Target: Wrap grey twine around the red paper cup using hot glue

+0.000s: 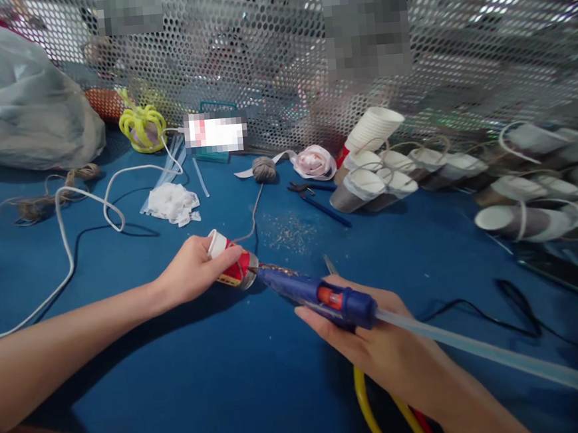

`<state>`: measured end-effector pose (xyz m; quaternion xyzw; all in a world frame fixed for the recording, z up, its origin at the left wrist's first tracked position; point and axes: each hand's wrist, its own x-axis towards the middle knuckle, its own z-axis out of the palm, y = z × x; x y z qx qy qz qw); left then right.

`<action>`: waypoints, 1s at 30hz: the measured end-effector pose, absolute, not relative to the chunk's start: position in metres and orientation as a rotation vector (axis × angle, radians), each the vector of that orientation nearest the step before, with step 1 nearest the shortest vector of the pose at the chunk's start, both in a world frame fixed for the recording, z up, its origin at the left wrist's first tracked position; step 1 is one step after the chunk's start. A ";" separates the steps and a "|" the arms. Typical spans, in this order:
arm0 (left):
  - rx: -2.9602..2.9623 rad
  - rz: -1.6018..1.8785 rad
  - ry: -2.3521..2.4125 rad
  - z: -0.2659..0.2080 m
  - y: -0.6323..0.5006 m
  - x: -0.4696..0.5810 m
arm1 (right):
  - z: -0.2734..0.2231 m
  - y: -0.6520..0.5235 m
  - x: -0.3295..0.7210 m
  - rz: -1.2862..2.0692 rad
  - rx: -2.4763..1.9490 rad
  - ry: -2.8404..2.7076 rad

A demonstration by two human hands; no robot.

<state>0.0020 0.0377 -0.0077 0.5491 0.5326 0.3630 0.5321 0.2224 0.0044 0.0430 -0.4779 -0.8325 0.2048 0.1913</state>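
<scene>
My left hand (197, 267) is closed around a small red and white paper cup (233, 267), which lies tilted on its side. Grey yarn runs from the cup to a small yarn ball (264, 170) farther back. My right hand (373, 330) grips a blue hot glue gun (299, 286), its nozzle at the cup's base; whether it touches is hard to tell. A long clear glue stick (479, 348) sticks out of the gun's rear. Scissors with yellow handles (362, 397) are also at my right hand, their blade tip showing beyond it; how they are held is hidden.
Blue-handled pliers (323, 207) lie near several wrapped cups (361, 187) with string handles. White scraps (172, 203), a pink ribbon roll (315, 162) and a yellow basket-like piece (142, 128) are farther back. A white cable (63, 234) crosses the left. Perforated metal mesh (267, 65) borders the table.
</scene>
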 end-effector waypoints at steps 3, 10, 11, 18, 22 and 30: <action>1.367 0.861 1.267 -0.008 0.038 0.002 | 0.043 0.004 0.222 0.576 -1.330 -2.330; 1.404 0.846 1.316 -0.004 0.038 0.002 | 0.045 0.001 0.219 0.654 -1.312 -2.346; 1.400 0.841 1.315 -0.004 0.039 0.002 | 0.045 0.001 0.219 0.654 -1.310 -2.343; 1.364 0.844 1.196 -0.005 0.039 0.003 | 0.045 0.001 0.219 0.567 -1.335 -2.333; 1.362 0.849 1.237 -0.005 0.039 0.003 | 0.044 -0.001 0.219 0.549 -1.327 -2.335; 1.403 0.838 1.217 -0.008 0.037 0.002 | 0.045 0.000 0.219 0.497 -1.322 -2.322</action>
